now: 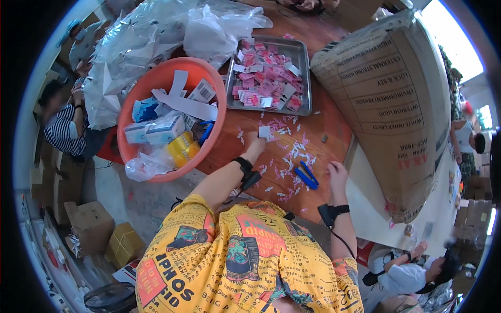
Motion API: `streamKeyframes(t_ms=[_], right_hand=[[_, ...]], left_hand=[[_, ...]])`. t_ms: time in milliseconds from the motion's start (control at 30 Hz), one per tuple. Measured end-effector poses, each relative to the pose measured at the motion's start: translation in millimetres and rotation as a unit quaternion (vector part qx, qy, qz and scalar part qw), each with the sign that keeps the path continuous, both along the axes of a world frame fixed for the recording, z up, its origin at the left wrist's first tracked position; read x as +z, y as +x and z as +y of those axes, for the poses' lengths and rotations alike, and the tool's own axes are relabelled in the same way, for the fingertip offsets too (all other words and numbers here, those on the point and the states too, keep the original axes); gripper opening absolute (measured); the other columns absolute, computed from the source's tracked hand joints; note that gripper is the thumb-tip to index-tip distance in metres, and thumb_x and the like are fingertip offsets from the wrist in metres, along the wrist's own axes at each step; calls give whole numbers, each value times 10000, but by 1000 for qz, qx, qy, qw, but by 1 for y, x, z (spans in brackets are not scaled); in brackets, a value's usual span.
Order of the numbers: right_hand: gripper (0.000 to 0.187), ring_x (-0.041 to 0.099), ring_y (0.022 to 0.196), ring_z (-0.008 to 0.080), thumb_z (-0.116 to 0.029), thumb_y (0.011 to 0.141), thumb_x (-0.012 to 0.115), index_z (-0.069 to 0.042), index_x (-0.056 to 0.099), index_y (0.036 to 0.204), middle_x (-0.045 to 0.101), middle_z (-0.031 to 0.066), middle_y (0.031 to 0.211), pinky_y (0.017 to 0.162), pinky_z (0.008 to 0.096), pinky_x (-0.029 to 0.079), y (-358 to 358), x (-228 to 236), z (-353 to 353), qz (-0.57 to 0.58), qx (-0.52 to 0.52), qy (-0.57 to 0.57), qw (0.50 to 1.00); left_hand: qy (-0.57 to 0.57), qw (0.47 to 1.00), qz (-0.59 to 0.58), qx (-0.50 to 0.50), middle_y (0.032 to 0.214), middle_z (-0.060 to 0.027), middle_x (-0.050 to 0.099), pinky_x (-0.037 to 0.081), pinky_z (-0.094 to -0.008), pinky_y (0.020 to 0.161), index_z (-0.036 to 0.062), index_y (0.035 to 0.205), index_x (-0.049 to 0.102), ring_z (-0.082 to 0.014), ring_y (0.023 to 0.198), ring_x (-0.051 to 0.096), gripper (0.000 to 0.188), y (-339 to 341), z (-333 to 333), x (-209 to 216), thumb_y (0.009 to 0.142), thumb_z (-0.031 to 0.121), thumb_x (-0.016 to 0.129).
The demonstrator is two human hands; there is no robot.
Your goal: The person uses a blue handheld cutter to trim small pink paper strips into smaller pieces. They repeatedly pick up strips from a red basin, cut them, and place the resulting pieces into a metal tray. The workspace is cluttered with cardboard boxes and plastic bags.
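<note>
My left hand (254, 146) is closed on a small white paper piece (265, 132), pinched at its fingertips above the red-brown table. My right hand (337, 173) hovers by the table's right side, its fingers loosely bent and apart, with nothing seen in them. To its left lies a blue two-armed tool (306, 176) that looks like thread snips. Small pink and white scraps (287, 156) are strewn between my hands. Beyond them a metal tray (311, 78) holds a heap of pink and white cards (269, 75).
An orange basin (125, 112) on the left holds boxes, paper strips and yellow tape rolls (182, 148). Clear plastic bags (135, 47) pile behind it. A large cardboard carton (386, 104) leans at the right. Other people sit or stand around, one (65, 120) at the left.
</note>
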State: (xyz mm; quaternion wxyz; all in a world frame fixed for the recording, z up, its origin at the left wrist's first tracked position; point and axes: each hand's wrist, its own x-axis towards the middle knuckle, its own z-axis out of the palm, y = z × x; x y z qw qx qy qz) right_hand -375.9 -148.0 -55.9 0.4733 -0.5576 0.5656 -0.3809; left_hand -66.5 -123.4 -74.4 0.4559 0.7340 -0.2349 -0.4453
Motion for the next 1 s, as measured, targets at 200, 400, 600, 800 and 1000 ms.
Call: streamKeyframes(t_ms=[200,400,600,800,1000], right_hand=[[148,581,669,165,-123,773,618,13,644,827,612,95,728,620,284,459,151,36,-64,99,202,-178,958],[171,593,735,302,-152,712,627,-5,659,794,616,166,777,683,375,461,252,29,-145,194,219,-240,926],[167,619,753,287,-166,721,621,-35,675,809,638,153,793,696,366,481,338,30,-190,230,195,-292,908],[150,556,923,317,-179,761,576,-90,691,797,615,120,892,798,393,442,408,21,-238,320,188,-354,858],[307,437,1136,300,-193,784,547,-147,598,1083,464,87,1222,924,455,369,453,20,-245,487,213,-250,809]], left_hand=[[-153,982,86,-63,725,-80,602,455,-256,512,-67,928,586,-108,601,561,167,21,44,43,815,38,522],[-185,975,58,-109,841,-78,645,473,-245,646,-70,1000,590,-87,749,578,229,41,77,86,823,45,500],[-180,967,138,-118,867,-34,636,453,-218,678,-33,1051,589,-72,803,564,240,70,101,138,844,50,502],[-196,965,154,-75,879,-42,633,458,-218,702,-36,1052,591,-76,817,572,240,109,103,155,851,41,486],[-175,970,164,-29,928,-50,628,459,-229,736,-33,1052,589,-94,857,579,244,144,115,146,833,32,502]])
